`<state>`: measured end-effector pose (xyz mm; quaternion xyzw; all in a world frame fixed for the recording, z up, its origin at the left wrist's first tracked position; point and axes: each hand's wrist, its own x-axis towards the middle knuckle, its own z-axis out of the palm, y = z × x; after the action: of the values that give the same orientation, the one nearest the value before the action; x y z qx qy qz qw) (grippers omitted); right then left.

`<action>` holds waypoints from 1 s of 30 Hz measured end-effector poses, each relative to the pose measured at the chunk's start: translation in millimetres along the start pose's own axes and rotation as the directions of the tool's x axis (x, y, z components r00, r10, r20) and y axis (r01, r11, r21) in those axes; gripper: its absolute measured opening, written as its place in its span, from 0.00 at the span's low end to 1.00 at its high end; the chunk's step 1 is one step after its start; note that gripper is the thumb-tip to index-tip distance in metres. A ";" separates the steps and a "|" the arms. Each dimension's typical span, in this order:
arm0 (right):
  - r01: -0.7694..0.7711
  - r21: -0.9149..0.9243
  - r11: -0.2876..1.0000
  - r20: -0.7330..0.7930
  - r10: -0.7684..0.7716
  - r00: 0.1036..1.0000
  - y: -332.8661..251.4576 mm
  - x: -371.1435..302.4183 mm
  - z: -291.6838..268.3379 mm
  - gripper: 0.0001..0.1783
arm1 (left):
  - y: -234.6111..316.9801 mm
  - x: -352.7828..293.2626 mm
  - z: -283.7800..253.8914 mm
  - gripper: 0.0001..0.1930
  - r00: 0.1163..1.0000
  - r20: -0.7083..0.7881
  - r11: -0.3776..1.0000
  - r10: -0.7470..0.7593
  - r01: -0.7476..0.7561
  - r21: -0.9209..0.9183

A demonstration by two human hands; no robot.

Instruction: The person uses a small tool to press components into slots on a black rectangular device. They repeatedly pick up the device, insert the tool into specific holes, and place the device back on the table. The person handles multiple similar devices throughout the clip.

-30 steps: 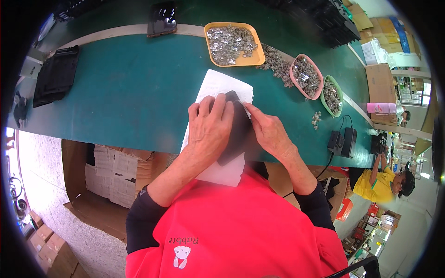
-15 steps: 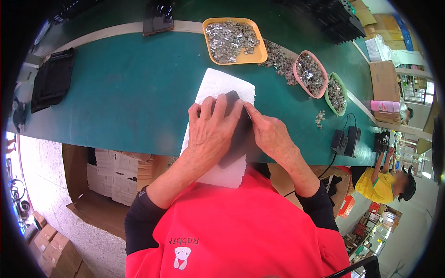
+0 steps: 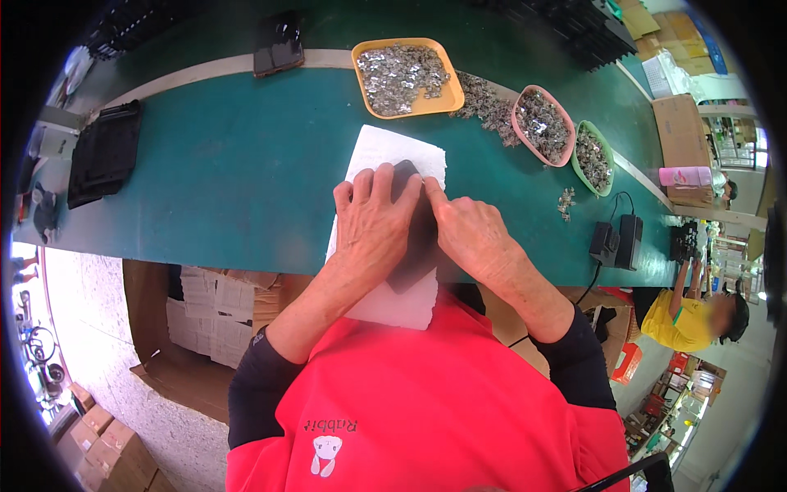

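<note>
A flat black plastic panel (image 3: 420,234) lies slantwise on a white padded sheet (image 3: 402,307) at the near edge of the green bench. My left hand (image 3: 373,217) rests over the panel's left side with bent fingers, holding it, the thumb reaching the upper corner. At that same corner is my right hand (image 3: 471,234), its fingers folded and its index tip nearly meeting the left thumb. Whatever small piece may be between those fingertips is hidden. Beyond the sheet, a yellow tray (image 3: 447,105) holds many small silvery metal clips.
More clips lie loose (image 3: 488,111) beside a pink basket (image 3: 518,123) and a green basket (image 3: 608,156). Two black adapters (image 3: 627,242) with cords sit at the right. Black trays (image 3: 105,156) lie at left, a black panel (image 3: 279,45) at the back. A person in yellow (image 3: 679,320) works at right.
The whole view has shifted slightly. Both hands stay on the black panel, and the right hand's fingers look a little more folded at the corner.
</note>
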<state>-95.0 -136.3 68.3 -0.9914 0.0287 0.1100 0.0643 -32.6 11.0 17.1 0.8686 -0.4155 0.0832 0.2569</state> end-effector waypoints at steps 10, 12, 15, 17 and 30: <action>-0.024 -0.038 0.999 -0.046 0.022 0.999 -10.4 -0.5 1.2 0.10 | 1.2 1.7 -1.6 0.24 1.000 0.030 0.997 -0.004 0.002 0.072; -0.041 0.005 0.999 -0.062 0.042 0.997 -6.6 0.5 3.4 0.10 | -0.3 5.3 -4.2 0.21 0.997 0.048 0.998 -0.054 0.055 -0.005; -0.047 0.085 0.995 -0.069 0.053 0.996 3.4 -3.5 2.9 0.11 | -2.5 8.5 -8.7 0.17 0.995 0.009 0.994 -0.102 0.102 -0.042; -0.052 0.126 0.991 -0.054 0.060 0.997 9.2 -7.3 2.0 0.11 | -5.5 10.3 -9.4 0.17 0.992 0.002 0.991 -0.128 0.128 -0.042; 0.100 0.313 0.944 -0.224 -0.029 0.974 -7.9 -11.7 1.7 0.16 | -10.6 -13.2 -13.5 0.18 0.893 0.001 0.872 -0.451 0.441 -0.212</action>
<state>-106.3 -127.8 70.1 -0.9740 0.0203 -0.0069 0.2257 -32.0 32.4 19.9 0.9072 -0.2042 -0.0010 0.3679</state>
